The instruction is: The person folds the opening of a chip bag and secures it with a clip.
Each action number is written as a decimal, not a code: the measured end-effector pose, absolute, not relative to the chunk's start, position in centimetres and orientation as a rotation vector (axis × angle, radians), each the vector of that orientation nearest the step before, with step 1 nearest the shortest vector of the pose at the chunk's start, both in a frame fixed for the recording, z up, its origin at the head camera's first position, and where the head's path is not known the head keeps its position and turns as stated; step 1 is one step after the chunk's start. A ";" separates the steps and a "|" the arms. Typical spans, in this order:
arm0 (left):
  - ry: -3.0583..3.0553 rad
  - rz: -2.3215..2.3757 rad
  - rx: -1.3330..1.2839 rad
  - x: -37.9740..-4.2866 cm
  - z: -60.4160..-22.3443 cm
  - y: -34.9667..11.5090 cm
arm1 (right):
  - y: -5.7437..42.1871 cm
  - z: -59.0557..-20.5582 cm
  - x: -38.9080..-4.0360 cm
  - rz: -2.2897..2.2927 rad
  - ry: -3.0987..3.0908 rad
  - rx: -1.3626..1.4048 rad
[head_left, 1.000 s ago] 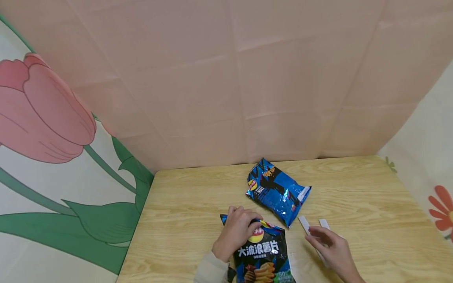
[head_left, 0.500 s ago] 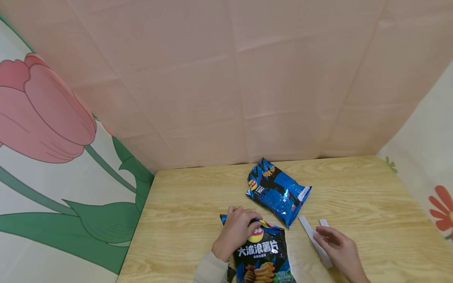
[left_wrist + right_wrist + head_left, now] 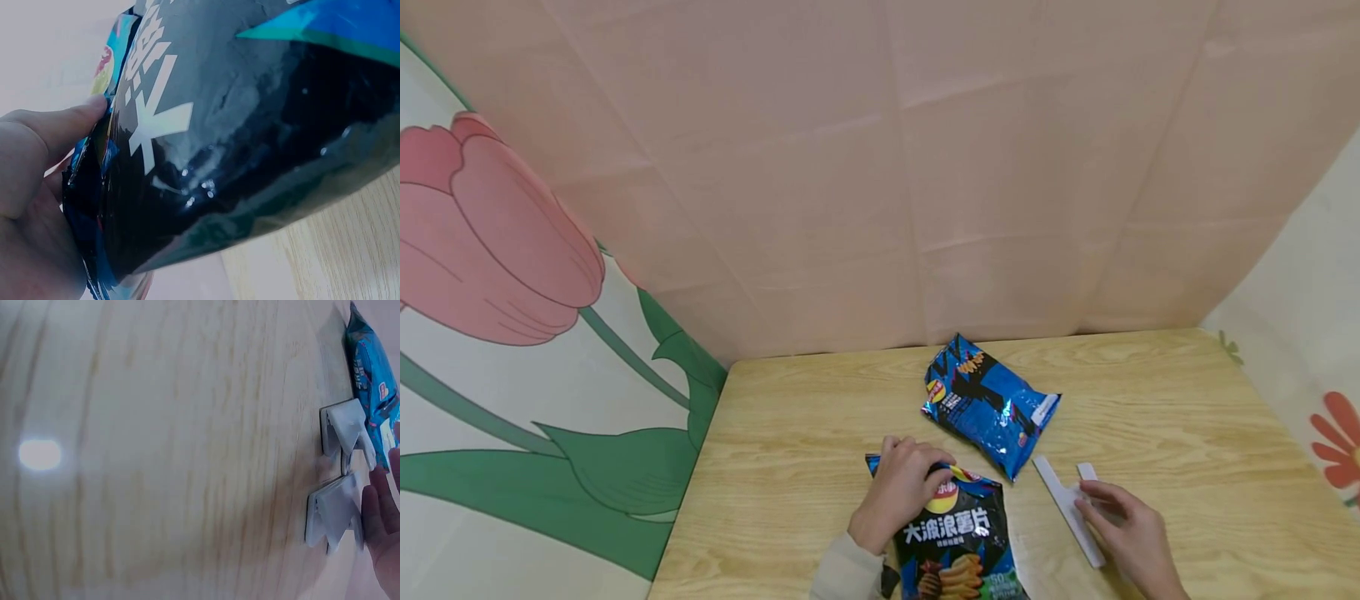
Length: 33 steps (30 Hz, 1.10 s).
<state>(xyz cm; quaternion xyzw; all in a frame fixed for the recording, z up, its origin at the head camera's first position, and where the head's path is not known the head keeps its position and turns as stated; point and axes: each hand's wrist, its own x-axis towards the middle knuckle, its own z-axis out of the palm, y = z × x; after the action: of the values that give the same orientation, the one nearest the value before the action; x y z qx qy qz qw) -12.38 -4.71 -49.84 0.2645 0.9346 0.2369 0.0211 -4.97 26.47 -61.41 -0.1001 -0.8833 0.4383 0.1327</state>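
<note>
In the head view my left hand grips the top edge of a black and blue bag of potato chips. In the left wrist view the thumb presses on the bag's crimped top, and the printed front of the chip bag bulges away from it. My right hand is over two white sealing clips on the table. The left one, a long clip, lies in plain sight. Fingers partly cover the other clip. In the right wrist view the fingers are loosely extended beside the nearer clip.
A second blue chip bag lies on the wooden table behind the clips. A pink cloth hangs along the table's back edge. White printed panels with flowers stand on both sides.
My right hand has shifted right, off the left clip and toward the other one, leaving the left clip more exposed. The left hand and both bags stay put.
</note>
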 end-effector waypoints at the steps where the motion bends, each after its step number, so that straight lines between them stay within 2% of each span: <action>1: 2.897 0.735 0.821 -12.4 -49.8 -4.7 | 26.5 -61.5 -4.9 1.270 -2.566 -0.296; 33: 2.900 0.743 0.824 -12.3 -49.8 -4.8 | 27.0 -61.5 -5.6 1.047 -2.800 -0.137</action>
<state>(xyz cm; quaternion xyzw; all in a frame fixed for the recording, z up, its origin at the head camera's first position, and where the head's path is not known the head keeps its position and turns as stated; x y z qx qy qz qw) -12.26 -4.79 -49.81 0.2655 0.9338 0.2393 0.0184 -5.60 26.99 -61.45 -0.0456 -0.9331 0.3490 0.0743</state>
